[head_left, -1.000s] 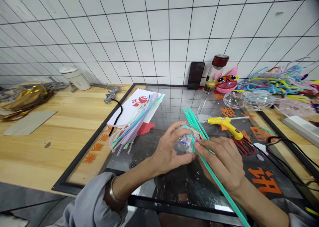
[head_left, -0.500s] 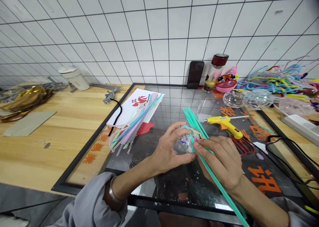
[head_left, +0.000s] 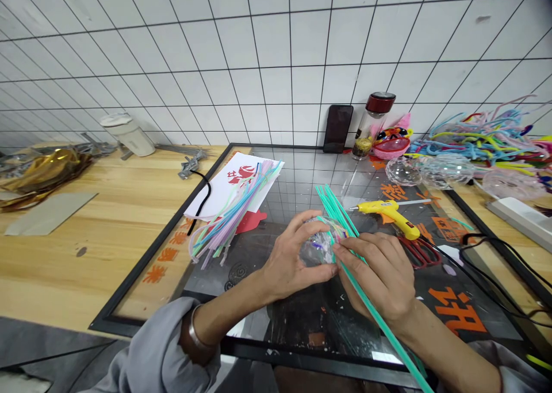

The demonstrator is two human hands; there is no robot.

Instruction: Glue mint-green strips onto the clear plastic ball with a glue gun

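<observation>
My left hand (head_left: 293, 255) is wrapped round a clear plastic ball (head_left: 317, 249) with coloured bits showing at its right side. Against that right side my right hand (head_left: 382, 272) presses a long teal strip (head_left: 379, 321) between thumb and fingers. The strip slants from the ball down past the lower edge of the view. More teal strips (head_left: 336, 209) lie on the glass just behind the right hand. Its palm and lower fingers are partly hidden. A yellow hot glue gun (head_left: 390, 212) rests on the glass beyond the right hand.
Red-handled scissors (head_left: 420, 252) and a black cord (head_left: 478, 301) lie at the right. Pastel pipe cleaners (head_left: 235, 215) rest on white paper at the left. A phone (head_left: 338, 128) and a glass bottle (head_left: 373, 126) stand by the wall. Clear plastic balls (head_left: 446, 172) sit back right.
My right hand has shifted very slightly left along the teal strip, close to the ball. The left hand keeps its grip on the ball.
</observation>
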